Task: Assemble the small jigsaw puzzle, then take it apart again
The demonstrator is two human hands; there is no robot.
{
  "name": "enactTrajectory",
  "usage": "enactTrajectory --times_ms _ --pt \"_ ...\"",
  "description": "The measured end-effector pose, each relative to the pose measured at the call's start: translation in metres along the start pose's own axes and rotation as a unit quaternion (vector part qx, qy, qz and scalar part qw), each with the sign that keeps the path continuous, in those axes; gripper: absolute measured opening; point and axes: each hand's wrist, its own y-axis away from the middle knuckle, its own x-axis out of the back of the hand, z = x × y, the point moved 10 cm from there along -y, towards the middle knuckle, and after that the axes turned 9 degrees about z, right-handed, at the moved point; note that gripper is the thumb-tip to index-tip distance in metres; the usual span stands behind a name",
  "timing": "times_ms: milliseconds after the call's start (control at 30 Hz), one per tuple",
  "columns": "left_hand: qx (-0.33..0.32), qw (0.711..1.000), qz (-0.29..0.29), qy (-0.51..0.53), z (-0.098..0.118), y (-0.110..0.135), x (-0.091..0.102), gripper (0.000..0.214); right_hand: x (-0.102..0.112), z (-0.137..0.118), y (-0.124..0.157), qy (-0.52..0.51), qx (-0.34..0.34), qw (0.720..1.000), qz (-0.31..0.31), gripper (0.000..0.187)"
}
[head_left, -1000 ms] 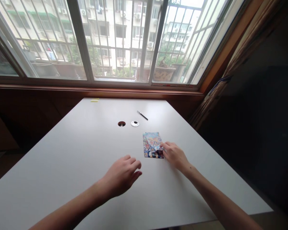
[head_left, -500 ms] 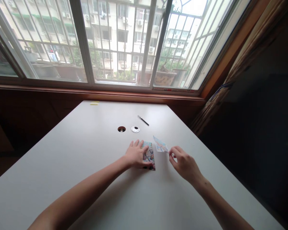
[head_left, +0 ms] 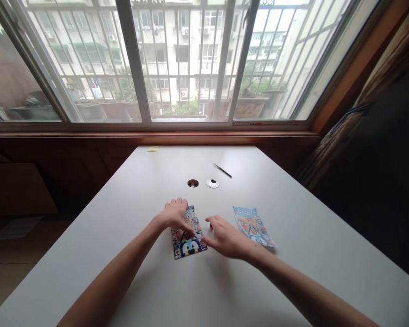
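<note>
A colourful cartoon-printed booklet (head_left: 188,243) lies on the white table (head_left: 129,204) in front of me. My left hand (head_left: 175,213) rests on its upper left part, fingers laid flat on it. My right hand (head_left: 225,237) is at the booklet's right edge with fingers spread and holds nothing. A second printed sheet (head_left: 254,225), light blue with cartoon figures, lies flat on the table just right of my right hand.
Farther back on the table are a round cable hole (head_left: 192,183), its white cap (head_left: 212,183) and a black pen (head_left: 222,170). A yellow sticky note (head_left: 152,149) sits at the far edge below the barred window. A dark curtain hangs at the right.
My right hand let go of the light blue sheet, which now lies on the table, and moved back left to the booklet. My left hand stays on the booklet.
</note>
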Motion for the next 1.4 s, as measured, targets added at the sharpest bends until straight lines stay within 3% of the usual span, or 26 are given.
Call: enactTrajectory --times_ms 100,200,333,400,567,667,767,900,1067,1233,1400 --pt "-0.032 0.997 0.025 0.058 0.007 0.001 0.001 0.083 -0.021 0.008 -0.026 0.01 -0.009 1.0 0.013 0.04" --pt "-0.045 0.986 0.032 0.157 0.01 0.005 0.0 0.083 -0.026 0.021 -0.034 -0.013 -0.014 0.999 0.038 0.039" --pt "-0.077 0.97 0.04 0.228 0.019 0.006 -0.001 0.029 -0.024 0.027 -0.029 -0.056 -0.008 0.997 0.046 0.033" --pt "-0.08 0.967 0.044 0.239 0.021 0.004 -0.002 0.017 -0.025 0.026 -0.027 -0.074 -0.003 0.997 0.036 0.035" --pt "-0.065 0.962 0.068 0.255 0.014 0.001 0.002 0.021 -0.021 0.021 -0.023 -0.08 0.007 0.996 0.034 0.037" --pt "-0.061 0.968 0.065 0.236 0.009 0.006 0.01 0.024 -0.024 0.01 -0.021 -0.063 0.059 0.996 0.002 0.064" --pt "-0.103 0.977 0.018 0.186 0.017 0.018 0.011 0.038 -0.029 0.01 -0.02 -0.036 0.066 0.997 -0.02 0.079" --pt "-0.128 0.988 -0.01 0.084 0.03 0.032 0.001 0.079 -0.028 0.02 -0.022 -0.042 0.023 0.999 -0.018 0.076" --pt "-0.105 0.989 -0.059 0.083 0.04 0.036 -0.015 0.059 -0.026 0.019 -0.022 -0.05 0.017 0.998 -0.022 0.066" --pt "-0.105 0.986 -0.064 0.11 0.046 0.039 -0.012 0.037 -0.028 0.017 -0.022 -0.066 0.012 0.997 -0.027 0.069" --pt "-0.121 0.984 -0.037 0.125 0.059 0.045 -0.012 0.067 -0.026 0.019 -0.022 -0.04 -0.004 0.999 -0.02 0.049"
